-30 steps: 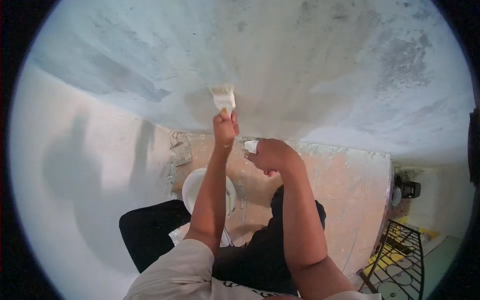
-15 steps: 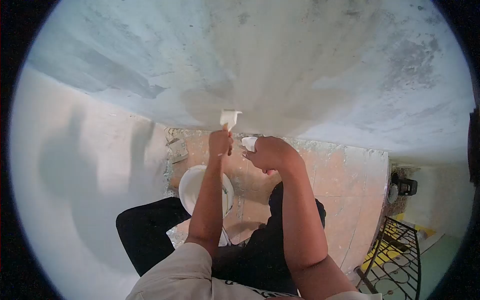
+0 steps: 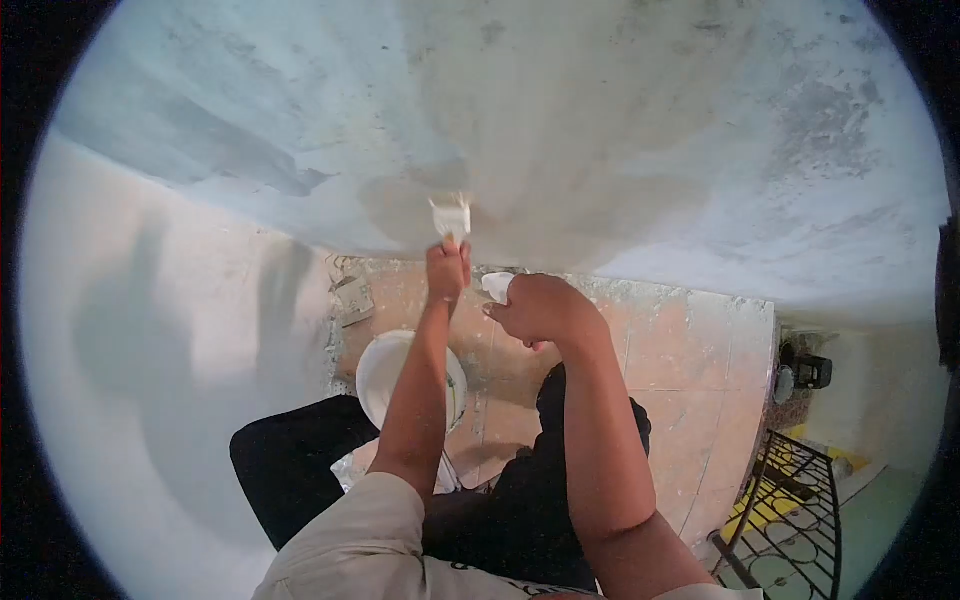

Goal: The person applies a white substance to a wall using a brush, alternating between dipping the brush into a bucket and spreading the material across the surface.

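My left hand (image 3: 447, 270) is closed around the handle of a putty knife (image 3: 451, 217), its broad blade smeared white. The blade is at the lower part of the grey-white wall (image 3: 560, 130), over a darker, damp-looking patch. To its right, my right hand (image 3: 540, 308) grips a second flat tool with a white-coated blade (image 3: 496, 287), which looks like another putty knife; its handle is hidden in my palm. Below my left forearm stands a white bucket (image 3: 385, 365), partly covered by that arm.
Pinkish floor tiles (image 3: 670, 350) with white splashes run along the wall's foot. Rubble pieces (image 3: 353, 300) lie in the left corner, beside a smooth white side wall (image 3: 210, 330). A dark metal railing (image 3: 800, 490) rises at lower right, and a black object (image 3: 813, 372) sits beyond the tile edge.
My left hand has pushed the putty knife slightly up the wall and a little to the left. My right hand has stayed almost in place.
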### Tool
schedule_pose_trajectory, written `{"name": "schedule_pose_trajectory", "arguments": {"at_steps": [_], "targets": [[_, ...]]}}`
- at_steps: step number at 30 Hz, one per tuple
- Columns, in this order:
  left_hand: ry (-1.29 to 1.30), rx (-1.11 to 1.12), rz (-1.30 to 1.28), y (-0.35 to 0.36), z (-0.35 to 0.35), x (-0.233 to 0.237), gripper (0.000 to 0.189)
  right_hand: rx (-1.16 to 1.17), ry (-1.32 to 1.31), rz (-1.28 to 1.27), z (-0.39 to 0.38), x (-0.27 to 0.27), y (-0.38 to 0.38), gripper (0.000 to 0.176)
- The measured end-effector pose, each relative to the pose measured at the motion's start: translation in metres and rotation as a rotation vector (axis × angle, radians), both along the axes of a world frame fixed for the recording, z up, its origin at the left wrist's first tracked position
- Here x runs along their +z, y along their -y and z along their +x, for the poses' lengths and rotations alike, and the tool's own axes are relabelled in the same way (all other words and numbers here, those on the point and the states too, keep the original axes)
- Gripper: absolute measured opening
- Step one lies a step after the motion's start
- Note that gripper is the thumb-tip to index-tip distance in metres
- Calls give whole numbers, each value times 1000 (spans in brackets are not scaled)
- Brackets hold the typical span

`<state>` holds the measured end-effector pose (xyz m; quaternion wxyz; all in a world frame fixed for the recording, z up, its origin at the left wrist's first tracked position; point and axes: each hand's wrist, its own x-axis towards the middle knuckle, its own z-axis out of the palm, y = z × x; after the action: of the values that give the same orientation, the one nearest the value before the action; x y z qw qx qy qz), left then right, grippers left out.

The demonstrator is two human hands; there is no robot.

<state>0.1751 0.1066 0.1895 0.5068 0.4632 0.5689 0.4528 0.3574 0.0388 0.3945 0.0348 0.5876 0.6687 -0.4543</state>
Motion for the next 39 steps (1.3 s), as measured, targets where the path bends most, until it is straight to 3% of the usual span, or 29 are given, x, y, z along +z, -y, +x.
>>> {"name": "schedule_pose_trajectory", "arguments": {"at_steps": [1,3,4,6,7,9,10,12,15,17,21,24,26,27,29,30,31,32,35,36,38,39], "targets": [[-294,105,-67,-2,2,-47,25,-5,-18,18,0,1,1,49],[-873,-257,38,21,9,-61,33,-17,-28,44,1,2,-1,48],[-866,-261,43,27,4,-90,33,-17,-22,31,0,2,-1,48],[-334,-287,-465,31,-8,-156,41,-10,-12,17,0,3,-1,47],[-327,-283,-465,30,1,-136,41,-5,-12,9,0,4,-2,47],[-264,87,-610,27,25,-45,40,3,-13,-4,1,3,-2,47],[-266,86,-612,23,25,-19,40,4,-14,47,2,-1,-1,47],[-17,94,-631,19,20,25,36,-1,-22,93,0,-6,0,47],[65,-21,-554,33,16,101,32,-10,24,108,-4,-8,0,49],[30,54,-485,44,23,162,31,26,18,89,-4,-1,-1,51],[336,-20,-362,62,11,233,23,24,47,22,2,9,0,51],[423,-86,-359,74,12,239,24,75,-28,-76,3,20,-1,46],[456,-149,-343,88,12,239,24,112,-233,-132,-4,19,-3,36],[422,-108,-277,94,13,237,24,203,-334,-131,-9,7,-8,22],[346,-46,-183,105,5,225,25,182,-748,-189,-20,-7,-5,15],[353,-83,-206,109,4,227,25,274,-776,-178,-25,-2,-5,17],[343,49,-184,110,12,232,22,348,-795,-161,-25,4,-5,22],[329,182,-164,113,18,237,21,244,-911,-183,-29,6,-1,26],[245,22,-168,115,12,249,20,40,-1231,-153,-43,21,15,33],[131,-53,-143,112,6,249,26,2,-1223,-134,-44,20,17,33],[22,-146,-108,111,8,256,34,-30,-1128,182,-50,13,17,29],[37,-154,-5,112,8,261,37,-128,-1120,524,-54,12,21,26]]}}
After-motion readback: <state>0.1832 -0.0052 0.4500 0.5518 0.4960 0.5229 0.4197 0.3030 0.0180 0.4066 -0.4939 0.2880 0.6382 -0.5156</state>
